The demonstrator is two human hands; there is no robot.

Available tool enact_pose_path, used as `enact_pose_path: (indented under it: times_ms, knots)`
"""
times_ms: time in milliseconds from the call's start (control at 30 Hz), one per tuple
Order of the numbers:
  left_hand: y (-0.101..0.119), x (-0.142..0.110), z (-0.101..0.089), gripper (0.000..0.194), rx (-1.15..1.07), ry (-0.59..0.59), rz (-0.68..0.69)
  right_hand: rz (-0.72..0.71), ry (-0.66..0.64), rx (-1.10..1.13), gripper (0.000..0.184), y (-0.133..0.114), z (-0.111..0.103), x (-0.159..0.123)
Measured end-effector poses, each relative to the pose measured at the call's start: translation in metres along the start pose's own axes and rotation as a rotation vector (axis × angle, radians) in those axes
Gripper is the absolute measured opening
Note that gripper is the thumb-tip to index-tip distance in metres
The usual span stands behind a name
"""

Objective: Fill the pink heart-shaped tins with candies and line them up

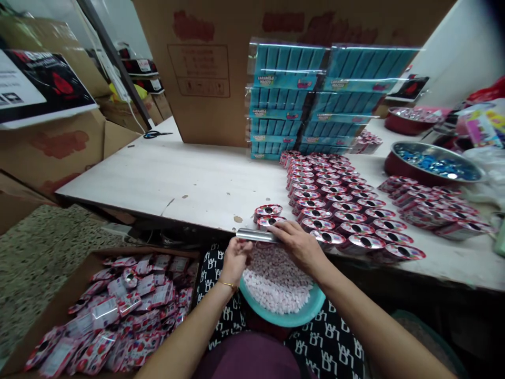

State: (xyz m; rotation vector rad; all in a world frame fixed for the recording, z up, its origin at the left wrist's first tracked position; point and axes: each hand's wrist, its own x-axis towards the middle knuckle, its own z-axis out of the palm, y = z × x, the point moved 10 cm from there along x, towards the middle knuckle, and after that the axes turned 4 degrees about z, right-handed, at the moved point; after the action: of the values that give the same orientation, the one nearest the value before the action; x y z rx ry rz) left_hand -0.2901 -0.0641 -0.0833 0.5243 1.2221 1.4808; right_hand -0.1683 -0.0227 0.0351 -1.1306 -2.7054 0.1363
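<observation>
My left hand [235,259] is closed around the left end of a shiny metal tube [256,235], held level over a teal bowl [294,317] of small pink-white candies [276,281] on my lap. My right hand [298,243] grips the tube's right end, fingers pressed on top, right at the table edge. Just beyond the tube stand two small red round containers [268,211] with dark holes in their lids. Rows of several more such containers [335,202] run back across the white table [189,179].
Stacked blue candy packs [315,100] lean against a big cardboard box [205,73]. A metal bowl of blue pieces [434,160] and more red containers [434,208] lie right. A carton of red sachets [122,310] sits lower left. Scissors [157,135] lie far left.
</observation>
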Motion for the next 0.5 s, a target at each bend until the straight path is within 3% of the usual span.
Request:
enact_pose_path:
  times_ms: [67, 133, 300, 367, 500]
  knots:
    - [0.033, 0.01, -0.002, 0.057, 0.185, 0.02, 0.26, 0.02, 0.013, -0.016, 0.044, 0.01, 0.005, 0.007]
    - [0.048, 0.018, 0.01, 0.085, 0.35, -0.063, 0.419, 0.047, 0.032, 0.017, 0.045, 0.022, 0.011, 0.009]
    - [0.052, 0.034, 0.046, 0.121, 0.742, -0.169, 0.575, 0.065, 0.153, 0.294, 0.038, 0.049, 0.002, 0.0]
    - [0.056, 0.03, 0.067, 0.119, 0.972, -0.185, 0.679, 0.111, 0.201, 0.388, 0.036, 0.061, -0.008, -0.006]
    - [0.051, 0.024, 0.108, 0.091, 1.429, -0.301, 0.794, 0.193, 0.269, 0.481, 0.034, 0.077, -0.024, -0.021]
